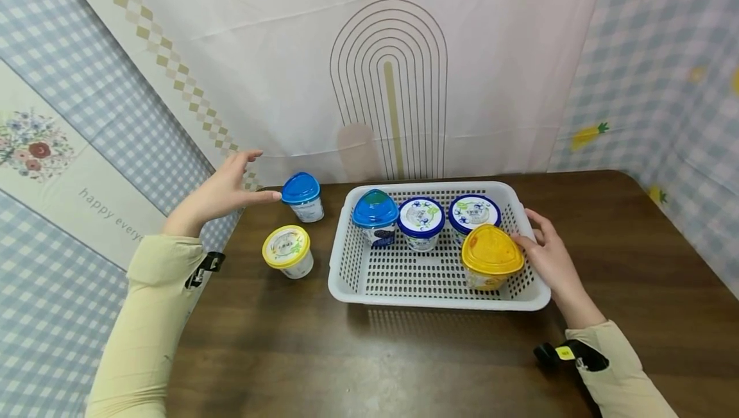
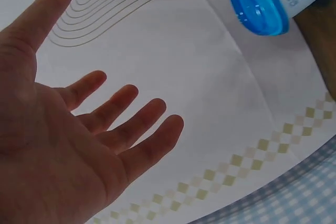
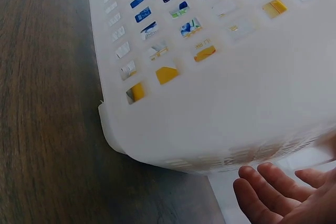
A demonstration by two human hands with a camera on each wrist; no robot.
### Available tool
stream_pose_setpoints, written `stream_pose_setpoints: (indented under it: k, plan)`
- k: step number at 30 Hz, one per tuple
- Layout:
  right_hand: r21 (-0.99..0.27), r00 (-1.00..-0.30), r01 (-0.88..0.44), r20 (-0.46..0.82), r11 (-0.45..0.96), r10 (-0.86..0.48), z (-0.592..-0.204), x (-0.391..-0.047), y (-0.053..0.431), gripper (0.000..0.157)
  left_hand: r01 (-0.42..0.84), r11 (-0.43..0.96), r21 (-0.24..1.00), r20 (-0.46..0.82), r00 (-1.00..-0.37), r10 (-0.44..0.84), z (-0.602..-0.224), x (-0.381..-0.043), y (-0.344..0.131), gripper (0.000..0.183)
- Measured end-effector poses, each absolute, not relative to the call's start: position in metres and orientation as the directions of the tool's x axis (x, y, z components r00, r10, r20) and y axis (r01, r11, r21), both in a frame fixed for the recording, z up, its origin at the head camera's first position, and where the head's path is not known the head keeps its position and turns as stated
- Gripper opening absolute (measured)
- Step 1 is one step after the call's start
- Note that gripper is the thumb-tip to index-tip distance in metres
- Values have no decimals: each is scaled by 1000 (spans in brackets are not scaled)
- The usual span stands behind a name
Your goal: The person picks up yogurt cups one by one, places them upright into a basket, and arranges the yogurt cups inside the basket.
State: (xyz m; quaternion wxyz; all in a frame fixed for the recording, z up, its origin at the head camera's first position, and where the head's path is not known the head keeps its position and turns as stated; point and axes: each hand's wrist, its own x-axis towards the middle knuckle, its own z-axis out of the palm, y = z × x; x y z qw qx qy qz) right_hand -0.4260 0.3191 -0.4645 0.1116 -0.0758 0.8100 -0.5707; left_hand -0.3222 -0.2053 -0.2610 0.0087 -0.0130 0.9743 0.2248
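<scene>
My left hand (image 1: 225, 190) is spread at the back left, palm bare in the left wrist view, and holds nothing. Its thumb tip is right beside a small cup with a domed blue lid (image 1: 301, 188). Nearer to me stands a round cup with a yellow lid (image 1: 287, 247). At the right end of a white perforated plastic basket (image 1: 430, 302), my right hand (image 1: 548, 258) grips the rim, thumb over the edge and fingers outside. Inside the basket are a blue domed-lid cup (image 1: 375, 209), two round dark-blue-lidded cups (image 1: 421, 218) and a yellow domed-lid cup (image 1: 492, 251).
The dark wooden table (image 1: 369, 367) carries the basket and cups. A white printed cloth (image 1: 491, 84) hangs right behind its back edge, with blue checked cloth (image 1: 58, 315) on the left and more checked cloth (image 1: 693, 168) on the right.
</scene>
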Motion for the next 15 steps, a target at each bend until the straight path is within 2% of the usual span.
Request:
stream_pose_setpoints:
  k: [9,15]
  plan:
    - [-942,-964,17,-104,335,-246,-464,-426,319,74,-50,906,420,-116,-993,-1,-296,-317,-209,106]
    - [-943,-964,14,-100,332,-245,-464,-426,320,73,-43,902,430,-152,-988,25,-323,-315,-212,101]
